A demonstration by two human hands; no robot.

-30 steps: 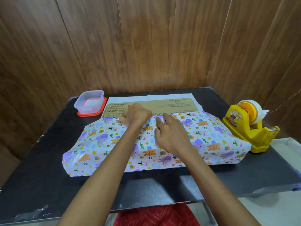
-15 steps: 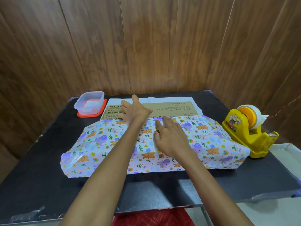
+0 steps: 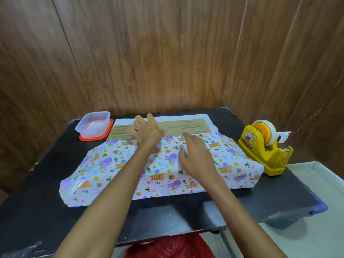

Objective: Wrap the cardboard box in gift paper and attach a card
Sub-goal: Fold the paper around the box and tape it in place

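- The cardboard box (image 3: 186, 125) lay flat in the middle of the black table (image 3: 37, 183).
- The gift paper (image 3: 167, 164) had bears and rainbows on it. It was folded over the near side and most of the top of the box.
- A brown strip of the box showed bare at the far side.
- The left hand (image 3: 147, 129) was spread wide over that brown strip, right at the edge of the paper. It held nothing.
- The right hand (image 3: 197, 157) was over the paper with loose fingers and held nothing. It looked blurry, so I could not tell if it touched the paper.
- A yellow tape holder (image 3: 264, 151) stood just beside the right end of the box.
- A clear tub (image 3: 93, 123) sat on an orange lid (image 3: 96, 137) near the far left of the table.
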